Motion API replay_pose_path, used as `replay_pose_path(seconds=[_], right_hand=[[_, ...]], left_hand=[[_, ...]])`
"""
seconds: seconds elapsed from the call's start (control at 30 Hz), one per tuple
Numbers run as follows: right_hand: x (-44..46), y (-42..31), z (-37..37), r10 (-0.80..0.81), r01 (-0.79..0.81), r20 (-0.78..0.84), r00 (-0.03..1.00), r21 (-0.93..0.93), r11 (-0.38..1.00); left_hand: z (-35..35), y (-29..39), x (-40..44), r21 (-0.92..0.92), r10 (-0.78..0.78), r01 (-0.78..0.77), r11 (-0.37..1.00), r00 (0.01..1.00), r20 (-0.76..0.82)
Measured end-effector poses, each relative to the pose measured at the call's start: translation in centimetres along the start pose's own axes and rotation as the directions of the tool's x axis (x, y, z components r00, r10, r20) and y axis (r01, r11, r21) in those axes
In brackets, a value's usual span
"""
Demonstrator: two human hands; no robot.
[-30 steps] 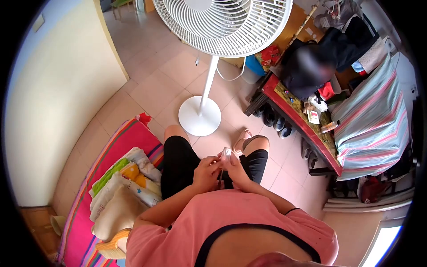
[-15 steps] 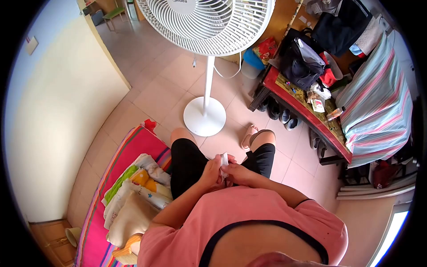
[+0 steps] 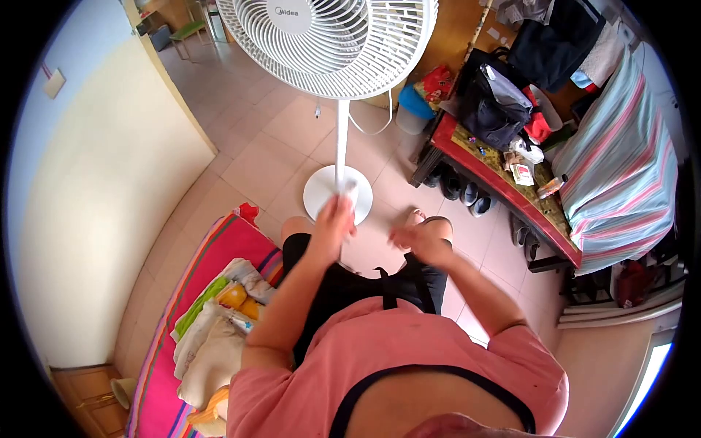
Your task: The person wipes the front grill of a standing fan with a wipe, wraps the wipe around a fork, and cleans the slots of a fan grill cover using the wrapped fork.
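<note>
My left grip [image 3: 332, 225] is closed on a small white object [image 3: 351, 191], too blurred for me to identify, its far end clear of my fingers and seen against the round base [image 3: 315, 191] of the white fan [image 3: 328, 47]. I hold it out in front of me, beyond my lap, probably to have it in plain sight.

My right grip [image 3: 423, 244] is near the right knee, well apart from the left, with nothing visible in it; blur keeps me from telling how wide it is. One hand seems enough for so slight a load.

On the far side of my knees, the fan's broad base rests on the tiled floor [image 3: 292, 124], presumably to steady its tall pole. To the left, cloths [image 3: 215, 358] lie heaped on a pink mat [image 3: 226, 252], likely to keep them clean. To the right, a red-edged surface [image 3: 511, 197] carries a black bag [image 3: 489, 113] and a bottle [image 3: 553, 186], with shoes [image 3: 469, 194] tucked beneath, perhaps to leave walking room.
</note>
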State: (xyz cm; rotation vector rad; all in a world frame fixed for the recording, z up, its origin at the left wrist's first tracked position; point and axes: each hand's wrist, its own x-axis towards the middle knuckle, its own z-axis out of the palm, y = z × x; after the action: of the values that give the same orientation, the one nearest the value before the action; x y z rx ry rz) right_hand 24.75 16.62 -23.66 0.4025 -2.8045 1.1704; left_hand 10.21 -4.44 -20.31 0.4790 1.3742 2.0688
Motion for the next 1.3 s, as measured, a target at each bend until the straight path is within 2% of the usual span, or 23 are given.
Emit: replay_pose_path(seconds=[0.03,0.07,0.1,0.13,0.2,0.23,0.27,0.3,0.33,0.4,0.43,0.5,0.6,0.7,0.8,0.9,1.03,1.1,1.2,1.23,1.27,1.3], right_hand=[[2.8,-4.7,-3.7,0.618,-0.565,-0.036,0.785,0.367,0.739],[3.8,-3.9,-5.6,0.448,-0.309,-0.210,0.869,0.475,0.824],[5.3,-3.8,-7.4,0.404,-0.228,-0.305,0.862,0.479,0.848],[6.8,-4.1,-9.3,0.356,-0.142,-0.398,0.845,0.474,0.869],[9.4,-5.0,-12.2,0.257,-0.083,-0.558,0.789,0.318,0.945],[10.7,-5.7,-13.2,0.231,-0.036,-0.598,0.768,0.320,0.947],[11.9,-6.1,-14.1,0.208,0.010,-0.637,0.743,0.321,0.947],[12.8,-5.9,-14.9,0.181,0.033,-0.644,0.743,0.306,0.951],[13.7,-5.9,-15.5,0.179,0.036,-0.642,0.746,0.307,0.951],[15.4,-6.4,-16.6,0.054,0.110,-0.705,0.707,0.186,0.976],[16.0,-6.9,-17.2,0.050,0.127,-0.685,0.727,0.205,0.970],[17.1,-7.9,-18.3,0.013,0.151,-0.691,0.723,0.176,0.973],[18.9,-8.0,-20.1,-0.042,0.181,-0.661,0.749,0.143,0.973],[20.0,-8.8,-21.0,-0.114,0.181,-0.619,0.777,0.046,0.982],[20.5,-10.2,-21.5,-0.135,0.230,-0.570,0.811,0.099,0.968],[20.9,-10.0,-21.4,-0.133,0.229,-0.583,0.802,0.094,0.969],[21.0,-9.9,-21.9,-0.132,0.169,-0.575,0.808,0.010,0.986],[21.0,-9.7,-21.9,-0.123,0.161,-0.569,0.813,0.017,0.987],[21.0,-9.9,-21.8,-0.117,0.156,-0.563,0.818,0.021,0.988],[21.1,-9.9,-21.9,-0.134,0.173,-0.562,0.816,0.016,0.985],[21.1,-9.9,-21.8,-0.151,0.190,-0.561,0.814,0.012,0.982],[20.9,-10.4,-21.7,-0.141,0.172,-0.554,0.821,0.004,0.985]], left_hand=[[1.1,3.2,1.0,0.095,0.055,-0.054,0.994,0.998,-0.006],[1.5,5.2,2.2,0.042,0.145,-0.149,0.988,0.985,0.096],[2.0,6.9,3.4,0.000,0.249,-0.253,0.967,0.952,0.179],[2.6,8.4,4.6,0.002,0.253,-0.258,0.966,0.951,0.180],[3.5,10.8,6.8,0.195,0.294,-0.362,0.912,0.906,0.304],[3.8,11.3,7.9,0.198,0.296,-0.364,0.910,0.905,0.304],[4.1,11.6,8.7,0.232,0.251,-0.307,0.923,0.937,0.241],[4.2,11.8,9.2,0.263,0.206,-0.247,0.933,0.963,0.174],[4.2,11.9,9.5,0.265,0.209,-0.249,0.932,0.963,0.170],[3.8,12.0,9.9,0.389,0.145,-0.168,0.906,0.986,0.087],[3.6,11.8,10.2,0.390,0.148,-0.168,0.905,0.986,0.080],[3.2,11.0,10.8,0.401,0.265,-0.285,0.870,0.958,0.106],[3.3,10.7,11.5,0.441,0.330,-0.358,0.823,0.933,0.143],[3.4,11.4,11.5,0.458,0.296,-0.318,0.830,0.947,0.122],[3.3,11.9,11.9,0.412,0.268,-0.293,0.863,0.956,0.117],[2.9,11.8,12.7,0.371,0.255,-0.286,0.883,0.958,0.132],[2.3,12.8,13.6,0.346,0.307,-0.360,0.866,0.930,0.201],[2.3,15.3,12.7,0.510,0.132,-0.218,0.832,0.971,0.199],[1.5,15.8,13.8,0.567,0.205,-0.299,0.768,0.953,0.225],[1.4,16.2,14.0,0.528,0.252,-0.294,0.796,0.956,0.152],[1.4,16.3,14.0,0.524,0.257,-0.296,0.798,0.955,0.148],[1.6,16.7,13.9,0.592,0.278,-0.313,0.743,0.948,0.153]])
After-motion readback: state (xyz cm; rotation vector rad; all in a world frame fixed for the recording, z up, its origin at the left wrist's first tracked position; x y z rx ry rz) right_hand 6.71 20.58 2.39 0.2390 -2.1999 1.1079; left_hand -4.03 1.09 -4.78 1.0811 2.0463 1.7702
